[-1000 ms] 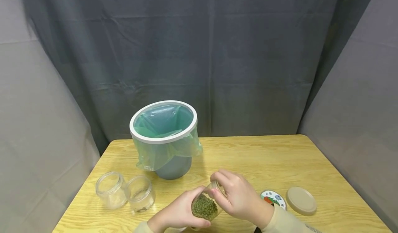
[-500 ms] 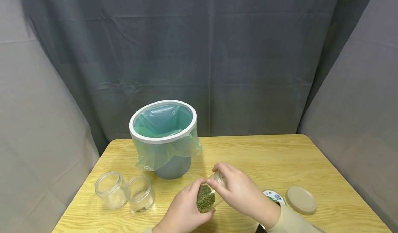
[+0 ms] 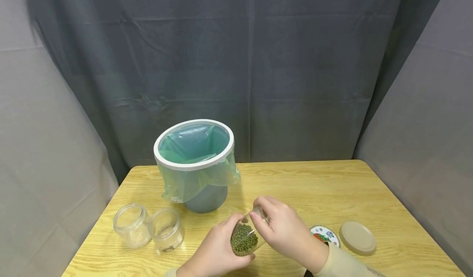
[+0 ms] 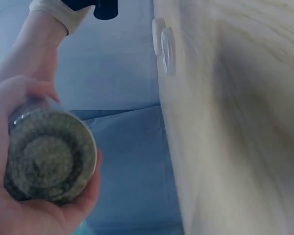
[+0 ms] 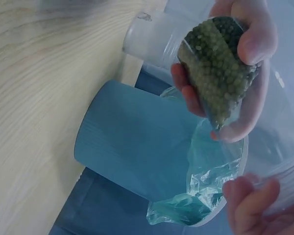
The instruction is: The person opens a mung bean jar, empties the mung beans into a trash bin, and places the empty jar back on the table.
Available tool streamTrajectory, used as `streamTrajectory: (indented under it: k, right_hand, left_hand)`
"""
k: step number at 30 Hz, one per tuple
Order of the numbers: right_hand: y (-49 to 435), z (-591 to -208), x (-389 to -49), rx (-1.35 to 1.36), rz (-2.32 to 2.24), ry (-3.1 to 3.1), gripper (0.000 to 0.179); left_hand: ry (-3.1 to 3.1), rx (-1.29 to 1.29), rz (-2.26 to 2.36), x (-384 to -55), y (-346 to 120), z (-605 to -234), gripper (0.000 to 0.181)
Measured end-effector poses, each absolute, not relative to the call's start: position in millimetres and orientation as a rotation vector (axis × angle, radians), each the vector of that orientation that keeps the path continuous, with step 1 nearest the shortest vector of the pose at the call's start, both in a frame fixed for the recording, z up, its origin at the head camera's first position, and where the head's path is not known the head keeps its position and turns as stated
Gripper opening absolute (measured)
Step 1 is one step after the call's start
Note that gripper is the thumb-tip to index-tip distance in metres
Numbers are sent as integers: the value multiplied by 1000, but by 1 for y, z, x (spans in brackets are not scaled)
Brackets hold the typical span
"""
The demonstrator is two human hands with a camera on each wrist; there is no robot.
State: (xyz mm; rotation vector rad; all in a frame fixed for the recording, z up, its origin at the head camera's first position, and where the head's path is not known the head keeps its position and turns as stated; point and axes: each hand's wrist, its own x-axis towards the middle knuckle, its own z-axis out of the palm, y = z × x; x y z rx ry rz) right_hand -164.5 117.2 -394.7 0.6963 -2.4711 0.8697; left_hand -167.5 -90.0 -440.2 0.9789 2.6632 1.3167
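Observation:
A clear jar (image 3: 244, 240) partly filled with small green beans is held tilted above the table near its front. My left hand (image 3: 214, 248) grips the jar's body at the bean-filled end. My right hand (image 3: 284, 232) curls its fingers and thumb round the mouth end. The left wrist view looks at the jar's base (image 4: 46, 156), with beans showing through. In the right wrist view the beans (image 5: 218, 68) lie slanted against the glass, and the right fingers (image 5: 257, 208) hold the ridged neck. Whether a cap sits on the mouth is hidden by the right hand.
Two open clear jars (image 3: 131, 227) stand side by side at the left. Behind them is a bin (image 3: 207, 199) lined with a green bag, with a white rim (image 3: 194, 167). A beige lid (image 3: 357, 238) and a printed round lid (image 3: 325, 235) lie at the right.
The jar has turned slightly between my hands and shifted a little to the right. The right hand's fingers have altered their hold round the mouth end. Other things stay put.

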Motion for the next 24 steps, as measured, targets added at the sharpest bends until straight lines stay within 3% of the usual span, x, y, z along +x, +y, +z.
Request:
streamTrajectory:
  k: [5, 12, 16, 24]
  right_hand:
    - [121, -398, -164, 810, 807, -2365, 3]
    - [127, -400, -167, 1071, 706, -2161, 13]
    - [128, -395, -172, 1298, 620, -1932, 31]
    - [127, -377, -182, 1640, 477, -1553, 49]
  left_hand:
    - [2531, 999, 1357, -169, -94, -435, 64]
    - [2185, 1005, 1434, -172, -102, -431, 57]
    - [1898, 1044, 1479, -174, -106, -434, 55]
    - [1617, 1150, 1337, -179, -111, -441, 88]
